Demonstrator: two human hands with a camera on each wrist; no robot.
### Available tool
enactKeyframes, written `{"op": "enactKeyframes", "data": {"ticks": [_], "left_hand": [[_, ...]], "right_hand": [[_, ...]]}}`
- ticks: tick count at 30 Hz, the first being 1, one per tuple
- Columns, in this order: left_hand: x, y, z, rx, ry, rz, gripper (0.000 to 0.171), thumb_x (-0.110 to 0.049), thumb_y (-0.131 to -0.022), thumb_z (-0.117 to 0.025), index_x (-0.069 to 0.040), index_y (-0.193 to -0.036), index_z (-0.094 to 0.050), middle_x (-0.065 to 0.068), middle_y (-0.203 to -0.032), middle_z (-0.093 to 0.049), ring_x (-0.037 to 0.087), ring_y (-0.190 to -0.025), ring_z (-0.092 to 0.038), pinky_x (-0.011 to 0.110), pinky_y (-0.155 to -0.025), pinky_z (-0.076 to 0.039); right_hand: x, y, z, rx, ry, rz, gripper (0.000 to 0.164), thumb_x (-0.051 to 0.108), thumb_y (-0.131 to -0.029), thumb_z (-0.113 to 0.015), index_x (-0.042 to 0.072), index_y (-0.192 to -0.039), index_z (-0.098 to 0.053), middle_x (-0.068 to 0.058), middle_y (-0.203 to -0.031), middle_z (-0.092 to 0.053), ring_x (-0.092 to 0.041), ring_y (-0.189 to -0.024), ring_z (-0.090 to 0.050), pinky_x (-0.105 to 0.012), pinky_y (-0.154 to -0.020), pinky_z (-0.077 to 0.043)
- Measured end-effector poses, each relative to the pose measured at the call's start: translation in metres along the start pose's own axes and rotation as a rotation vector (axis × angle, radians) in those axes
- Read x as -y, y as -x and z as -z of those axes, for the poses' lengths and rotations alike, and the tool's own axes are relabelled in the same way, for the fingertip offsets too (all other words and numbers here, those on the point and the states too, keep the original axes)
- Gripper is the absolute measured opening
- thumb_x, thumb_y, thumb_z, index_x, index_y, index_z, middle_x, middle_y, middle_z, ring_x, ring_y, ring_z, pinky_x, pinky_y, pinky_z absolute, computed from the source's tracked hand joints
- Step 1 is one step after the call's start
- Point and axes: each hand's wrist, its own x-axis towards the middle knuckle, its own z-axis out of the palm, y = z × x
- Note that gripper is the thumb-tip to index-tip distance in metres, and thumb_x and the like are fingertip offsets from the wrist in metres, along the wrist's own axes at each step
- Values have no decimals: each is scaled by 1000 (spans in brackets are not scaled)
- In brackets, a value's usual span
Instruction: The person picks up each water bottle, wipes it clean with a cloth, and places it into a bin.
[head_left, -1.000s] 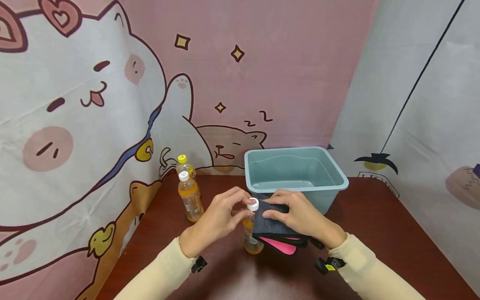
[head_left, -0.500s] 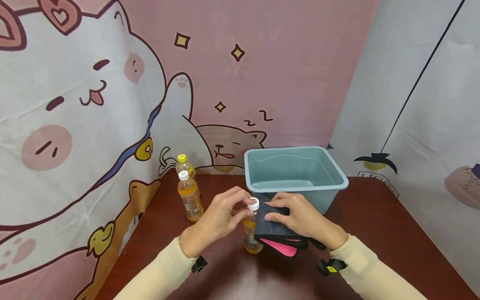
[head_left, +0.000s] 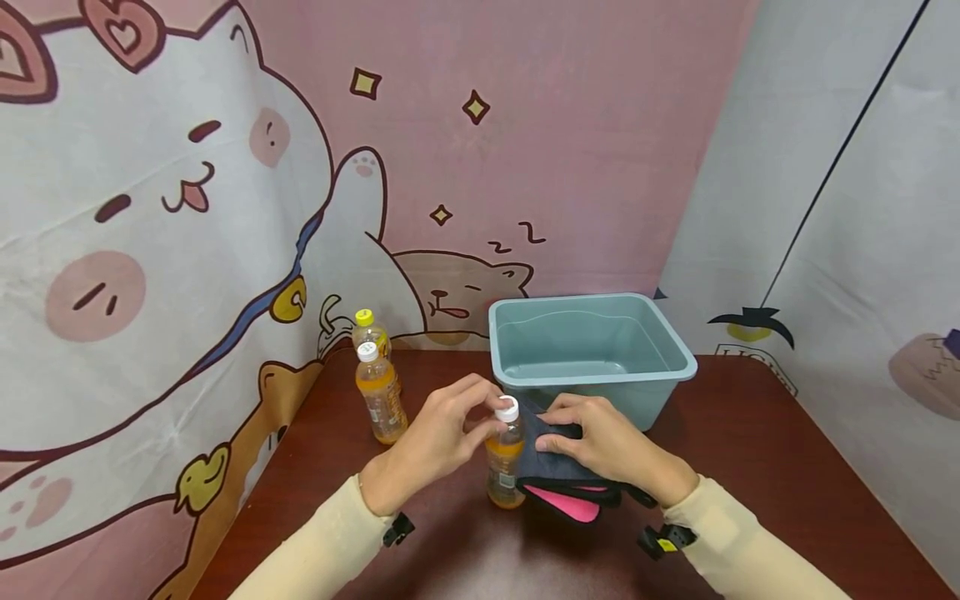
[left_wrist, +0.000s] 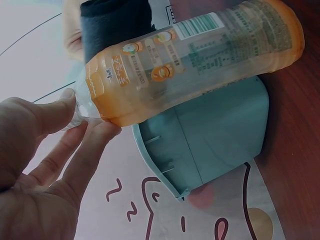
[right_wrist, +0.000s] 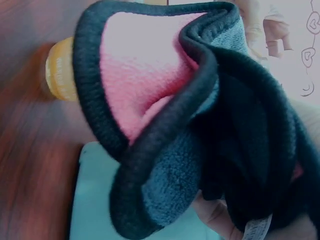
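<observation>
My left hand [head_left: 438, 433] pinches an orange drink bottle [head_left: 504, 468] by its neck, just under the white cap [head_left: 507, 408]. The bottle stands upright on the table in the head view. In the left wrist view, the printed label [left_wrist: 160, 65] shows, with my left fingertips [left_wrist: 107, 131] at the neck. Close on the bottle's right, my right hand [head_left: 611, 442] grips a folded cloth [head_left: 546, 458], dark grey with a pink inner side and black edging. Up close in the right wrist view, the pink side [right_wrist: 145, 55] hangs in loose folds and hides most of that hand.
Behind my hands stands a grey-blue plastic bin [head_left: 592, 379] with nothing visible inside. At the back left of the dark red table [head_left: 750, 467] are two more bottles, one white-capped [head_left: 382, 400] and one yellow-capped [head_left: 365, 319]. A cartoon-printed curtain [head_left: 585, 167] rises behind the table.
My right hand has shifted slightly right and downward with the cloth, uncovering more of the bottle's side. The left hand and bottle have stayed in place.
</observation>
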Motion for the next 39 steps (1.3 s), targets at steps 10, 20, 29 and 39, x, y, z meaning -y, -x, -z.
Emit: {"op": "enactKeyframes", "data": {"ticks": [10, 20, 29, 39], "left_hand": [[0, 0, -1, 10, -15, 0, 25, -4, -100, -91, -11, -118, -75, 3, -122, -77, 15, -110, -80, 23, -91, -71], [-1, -1, 0, 18, -2, 29, 24, -7, -100, -91, -11, -118, -75, 3, -123, -76, 16, -111, -80, 28, -92, -73], [0, 0, -1, 23, -3, 41, 22, -8, -101, -90, -12, -117, -75, 1, -123, -76, 14, -109, -78, 29, -91, -73], [0, -1, -1, 20, -3, 36, 24, -7, -101, -91, -12, -117, -75, 1, -122, -76, 14, -108, -77, 24, -92, -71]], "right_hand": [[-12, 6, -17, 150, 71, -65, 37, 42, -103, -90, 16, -129, -91, 9, -113, -81, -3, -100, -75, -24, -80, -66], [-19, 5, -31, 228, 110, -58, 37, 44, -102, -92, 17, -126, -92, 9, -108, -80, 1, -90, -71, -21, -69, -58], [-23, 8, -48, 275, 205, -35, 36, 43, -98, -97, 17, -121, -93, 6, -103, -79, -10, -89, -76, -28, -68, -63], [-24, 9, -56, 318, 256, -59, 35, 41, -96, -99, 16, -119, -93, 8, -96, -76, -12, -86, -75, -33, -67, -63]]}}
